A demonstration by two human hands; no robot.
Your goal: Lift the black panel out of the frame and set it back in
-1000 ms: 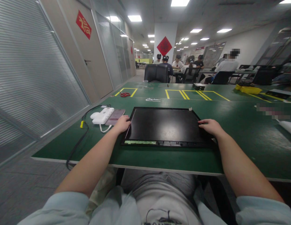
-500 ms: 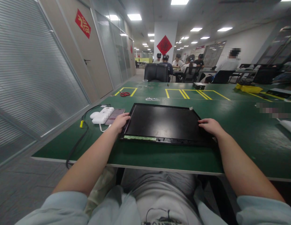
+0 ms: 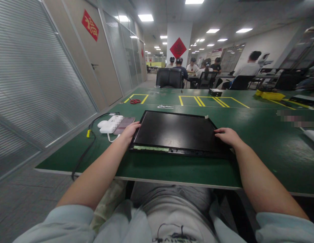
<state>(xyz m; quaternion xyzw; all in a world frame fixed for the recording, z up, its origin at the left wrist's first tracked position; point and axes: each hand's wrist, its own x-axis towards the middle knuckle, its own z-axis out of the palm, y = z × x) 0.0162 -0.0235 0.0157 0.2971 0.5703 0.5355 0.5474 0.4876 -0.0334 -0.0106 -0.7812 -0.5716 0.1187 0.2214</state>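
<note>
A flat black screen panel [image 3: 176, 130] lies on the green table [image 3: 177, 172] in front of me, with a green strip [image 3: 151, 148] along its near edge at the left. My left hand [image 3: 131, 131] grips the panel's left edge, fingers on the rim. At the right edge, my right hand [image 3: 225, 135] holds the frame between thumb and fingers. Beside my left hand lie a phone [image 3: 123, 125] and a white device [image 3: 111, 125] with a short white cable.
Red scissors [image 3: 135, 101], small white pieces [image 3: 165, 106], a clear cup [image 3: 157, 89], a small black box [image 3: 215, 92] and a yellow item [image 3: 269, 95] lie farther back. A black cable [image 3: 83, 155] hangs over the left edge. People sit at tables beyond.
</note>
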